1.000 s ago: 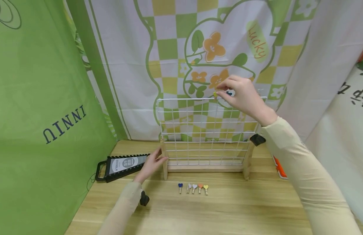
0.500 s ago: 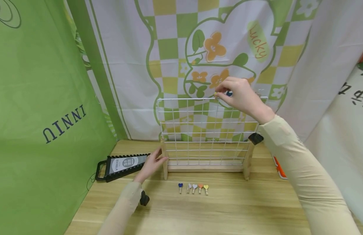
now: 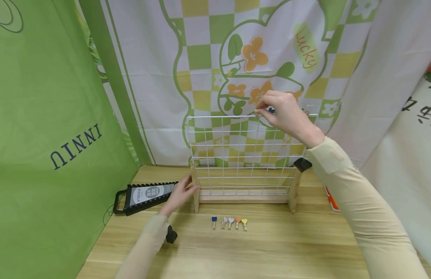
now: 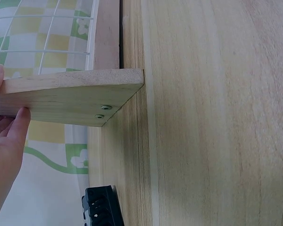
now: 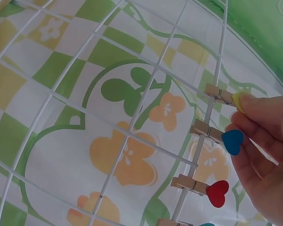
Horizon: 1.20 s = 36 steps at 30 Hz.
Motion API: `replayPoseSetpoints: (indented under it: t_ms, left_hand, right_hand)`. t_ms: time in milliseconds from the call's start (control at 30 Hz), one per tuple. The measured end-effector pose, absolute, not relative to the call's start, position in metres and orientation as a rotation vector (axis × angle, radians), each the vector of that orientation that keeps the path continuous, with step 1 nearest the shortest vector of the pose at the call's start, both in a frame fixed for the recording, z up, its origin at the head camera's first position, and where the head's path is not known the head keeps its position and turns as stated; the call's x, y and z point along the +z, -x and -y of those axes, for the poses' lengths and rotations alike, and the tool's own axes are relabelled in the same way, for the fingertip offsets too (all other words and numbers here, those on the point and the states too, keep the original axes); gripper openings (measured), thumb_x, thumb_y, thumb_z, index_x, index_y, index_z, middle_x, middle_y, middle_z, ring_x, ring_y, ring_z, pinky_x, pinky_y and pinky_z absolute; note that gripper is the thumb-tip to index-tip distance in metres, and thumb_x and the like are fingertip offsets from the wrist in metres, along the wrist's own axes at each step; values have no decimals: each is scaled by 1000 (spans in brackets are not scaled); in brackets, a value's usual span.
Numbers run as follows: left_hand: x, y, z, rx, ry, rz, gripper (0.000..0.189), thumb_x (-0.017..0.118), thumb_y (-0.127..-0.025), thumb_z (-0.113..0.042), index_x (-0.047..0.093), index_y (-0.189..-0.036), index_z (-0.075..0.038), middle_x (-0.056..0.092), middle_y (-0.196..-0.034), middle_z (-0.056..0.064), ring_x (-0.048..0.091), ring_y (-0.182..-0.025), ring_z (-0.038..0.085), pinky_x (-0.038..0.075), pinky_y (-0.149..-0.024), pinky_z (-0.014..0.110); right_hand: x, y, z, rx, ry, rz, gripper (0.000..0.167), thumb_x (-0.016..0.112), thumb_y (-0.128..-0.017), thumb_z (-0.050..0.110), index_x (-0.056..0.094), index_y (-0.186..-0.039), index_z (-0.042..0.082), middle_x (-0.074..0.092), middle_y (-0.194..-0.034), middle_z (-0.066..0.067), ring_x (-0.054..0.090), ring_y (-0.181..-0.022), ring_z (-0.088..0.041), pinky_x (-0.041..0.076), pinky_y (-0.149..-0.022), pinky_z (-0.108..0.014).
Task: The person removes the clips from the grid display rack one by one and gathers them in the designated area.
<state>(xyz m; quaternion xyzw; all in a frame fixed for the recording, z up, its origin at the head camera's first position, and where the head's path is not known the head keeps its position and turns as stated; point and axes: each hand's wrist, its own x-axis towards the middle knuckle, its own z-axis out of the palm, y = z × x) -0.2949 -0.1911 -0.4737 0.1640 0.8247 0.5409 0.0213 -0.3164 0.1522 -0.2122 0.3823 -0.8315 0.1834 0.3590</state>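
One yellow clip on the wire rack, in right hand's pinch — its wooden upright in left hand's grip

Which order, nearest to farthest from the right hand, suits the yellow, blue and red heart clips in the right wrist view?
1. Yellow heart clip: pinched by the right hand.
2. Blue heart clip: next in the row.
3. Red heart clip: beyond the blue one, lower in view.
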Motion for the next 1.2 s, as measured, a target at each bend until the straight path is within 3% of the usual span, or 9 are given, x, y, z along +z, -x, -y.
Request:
replayPoseSetpoints:
  t_ms: [233,467,600,900,1200]
  left_hand:
    - [-474,294,191,1677,-515,-2561,68,60,-100,-12,23,-153,9,32,-156,30,32,-146,43,37,-119,50]
    - [-507,315,195,1729,-512,-2612,68,63,-98,-17,29,-153,3,39,-154,27,37,-145,41,40,-118,50]
    - [-507,315,195,1733,-528,-2608,71,64,-97,-20,28,-153,5,38,-154,28,36,-145,42,40,-117,51]
    - [-507,314,194,1733,-475,-2615,69,64,-97,-17,29,-152,5,38,-154,28,37,-145,42,40,-117,50]
    - [-502,313,192,1720,-473,-2600,67,60,-99,-10,25,-152,10,33,-155,32,31,-146,44,36,-119,53]
  right_hand:
    - [-212,316,-154,482,-986,2123,4,75,-83,-4,72,-84,0,72,-84,-14,68,-78,-26,60,-71,-39]
    - [-210,306,-155,514,-1006,2089,4,75,-84,-4,72,-84,-1,71,-84,-13,67,-78,-25,59,-71,-38]
    - [-219,297,-155,525,-1056,2089,5,76,-83,-3,71,-85,0,71,-84,-12,68,-78,-26,59,-70,-37]
    - [-269,287,-156,517,-1166,2067,11,78,-79,-6,70,-84,0,70,-82,-11,69,-77,-22,62,-65,-37]
    - [-332,284,-155,562,-1217,2192,14,79,-78,-5,69,-84,3,70,-82,-8,69,-75,-17,63,-65,-30]
